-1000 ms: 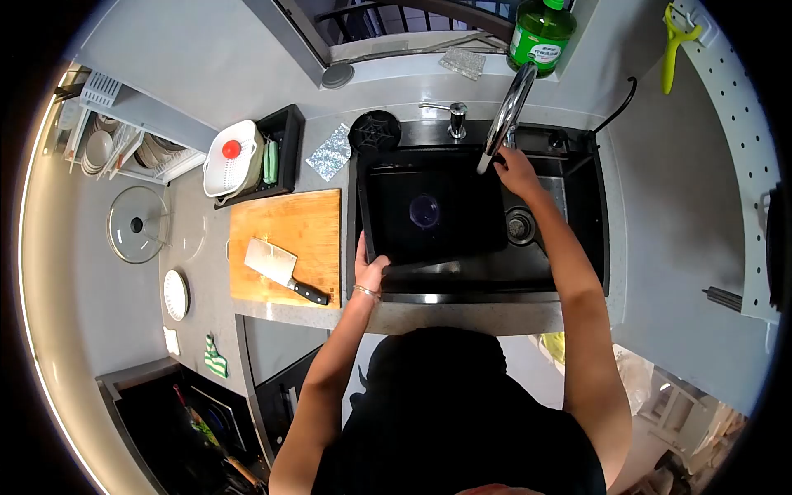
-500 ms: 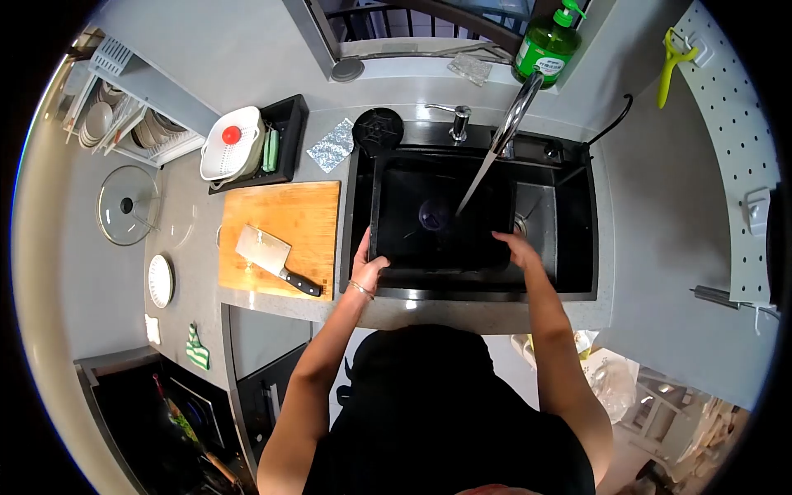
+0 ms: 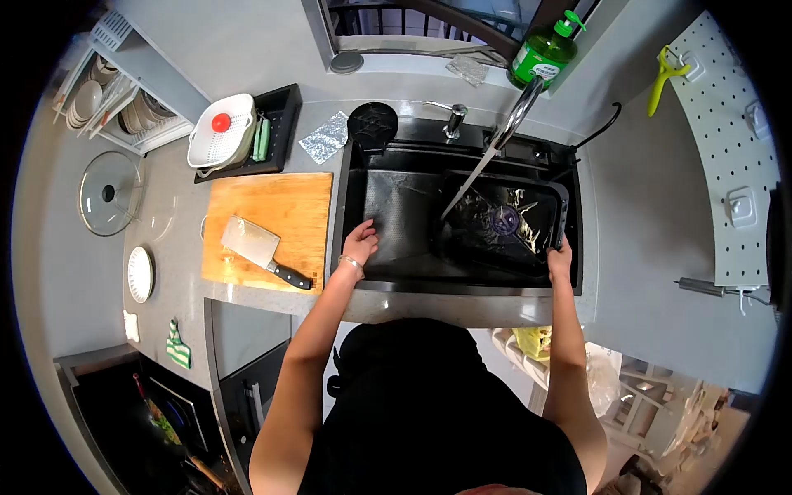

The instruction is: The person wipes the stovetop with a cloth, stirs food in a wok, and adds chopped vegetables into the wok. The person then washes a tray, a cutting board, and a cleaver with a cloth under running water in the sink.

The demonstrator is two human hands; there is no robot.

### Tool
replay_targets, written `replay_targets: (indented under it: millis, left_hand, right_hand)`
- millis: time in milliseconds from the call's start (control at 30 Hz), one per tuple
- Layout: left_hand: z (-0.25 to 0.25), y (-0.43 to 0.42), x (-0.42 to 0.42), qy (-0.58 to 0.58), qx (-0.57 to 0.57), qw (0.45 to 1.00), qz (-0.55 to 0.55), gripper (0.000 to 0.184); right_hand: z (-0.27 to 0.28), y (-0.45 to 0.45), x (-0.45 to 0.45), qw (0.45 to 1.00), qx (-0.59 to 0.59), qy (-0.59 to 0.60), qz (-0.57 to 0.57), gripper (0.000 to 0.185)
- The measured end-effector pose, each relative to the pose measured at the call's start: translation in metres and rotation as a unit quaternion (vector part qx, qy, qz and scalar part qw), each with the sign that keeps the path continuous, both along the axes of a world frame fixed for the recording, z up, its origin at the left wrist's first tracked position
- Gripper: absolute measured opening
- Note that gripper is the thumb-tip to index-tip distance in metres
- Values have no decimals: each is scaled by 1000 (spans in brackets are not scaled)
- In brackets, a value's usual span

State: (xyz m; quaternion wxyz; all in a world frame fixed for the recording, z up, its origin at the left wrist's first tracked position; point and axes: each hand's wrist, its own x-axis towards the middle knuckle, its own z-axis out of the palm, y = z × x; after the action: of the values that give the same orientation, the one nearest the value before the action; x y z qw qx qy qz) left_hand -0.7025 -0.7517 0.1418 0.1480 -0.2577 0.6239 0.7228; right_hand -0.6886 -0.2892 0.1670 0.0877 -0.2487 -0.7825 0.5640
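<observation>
Water runs from the chrome faucet (image 3: pixel 516 111) into a black rectangular basin (image 3: pixel 487 247) in the right part of the black sink (image 3: pixel 396 223). A round purple piece (image 3: pixel 504 219) shows in the basin's floor, with water glinting around it. My right hand (image 3: pixel 560 257) grips the basin's right edge near its front corner. Over the sink's front left, my left hand (image 3: pixel 360 242) holds nothing, its fingers apart and somewhat bent, away from the basin. A bracelet circles the left wrist.
Left of the sink, a cleaver (image 3: pixel 252 241) lies on a wooden cutting board (image 3: pixel 297 206). Behind it stands a white colander (image 3: pixel 219 153) with a red item, beside a black tray (image 3: pixel 285 124). A green soap bottle (image 3: pixel 540 56) stands on the sill; a black drain cover (image 3: pixel 372 125) lies behind the sink.
The basin has moved right across the sink. My right hand went from the faucet to its right edge, and my left hand has let go. Water now runs from the faucet.
</observation>
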Motion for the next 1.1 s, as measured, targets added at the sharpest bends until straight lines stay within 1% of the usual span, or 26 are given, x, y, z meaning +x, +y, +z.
replay_targets:
  millis: [33,167,200,233,267,300,333,367,400,433,467,500,533,567,600,633,700,733,767,833,867,900,967,1000,1067,1100]
  left_hand:
    - [0,-1,2,-6,12,1000,-5,44]
    - [2,-3,8,-26,34,999,-17,41]
    - [2,-3,8,-29,33,999,-20,41]
    - [3,-4,8,-33,32,999,-21,41]
    - [3,-6,8,-27,36,999,-17,41]
    - [4,-8,7,-21,38,999,-12,42]
    - [5,-10,7,-17,40,999,-8,42]
    - [9,-12,7,-19,38,999,-10,45]
    - [18,-13,7,-21,37,999,-12,48]
    - [27,-14,7,-23,36,999,-15,52]
    - [35,-17,5,-67,35,996,-43,64]
    - [42,-17,4,-109,58,990,-68,69]
    - [49,-16,2,-150,81,981,-94,74]
    - [55,-15,0,-192,103,969,-119,80]
    - [59,-13,-2,-201,153,954,-159,88]
    - [79,-6,-1,-187,112,964,-153,88]
    - [114,10,1,-160,25,977,-140,87]
    - [90,6,-4,-88,90,987,-105,79]
    - [66,-1,-5,-29,85,992,-85,76]
    - [68,-4,-10,94,72,992,-44,75]
    - [73,-4,-10,96,34,995,-20,81]
    - [89,-1,-9,125,3,992,-17,80]
    - [117,6,-6,183,-60,981,-12,80]
    - [120,6,-7,219,-64,973,-24,79]
    - [128,8,-6,310,-274,909,-58,79]
    - [135,10,-6,350,-373,856,-73,79]
  right_hand:
    - [10,2,4,999,-16,-21,-18,58]
    - [-11,18,0,987,-83,-134,24,60]
    - [-24,18,-7,984,-68,-163,29,60]
    - [-31,12,-13,982,-12,-176,65,57]
    - [-34,11,-21,969,-23,-221,103,58]
    - [-17,-4,-29,953,-35,-266,141,60]
    - [11,-20,-35,942,-37,-299,148,62]
    - [45,-36,-38,930,-39,-332,155,63]
    - [61,-44,-40,917,-41,-364,160,65]
    - [57,-41,-39,913,-27,-375,160,66]
    - [48,-29,-40,909,-12,-385,159,66]
    - [51,-27,-39,905,3,-395,158,67]
    - [49,-32,-37,908,-62,-382,160,66]
    - [52,-32,-32,903,-75,-392,156,67]
    - [76,-61,-27,911,-70,-379,144,65]
    - [86,-75,-24,919,-65,-367,131,63]
    - [3,-54,-36,891,-253,-291,240,61]
    - [6,-66,-36,893,-271,-265,243,58]
    - [-1,-77,-36,897,-293,-255,212,57]
    - [-29,-92,-42,901,-334,-231,154,55]
    - [-49,-98,-46,904,-335,-209,162,52]
    - [-65,-104,-51,910,-322,-205,164,49]
    - [-25,-135,-56,922,-222,-270,165,44]
    - [-45,-136,-60,919,-236,-259,182,43]
    - [-96,-133,-70,911,-260,-236,216,40]
    - [-100,-132,-74,911,-240,-245,229,42]
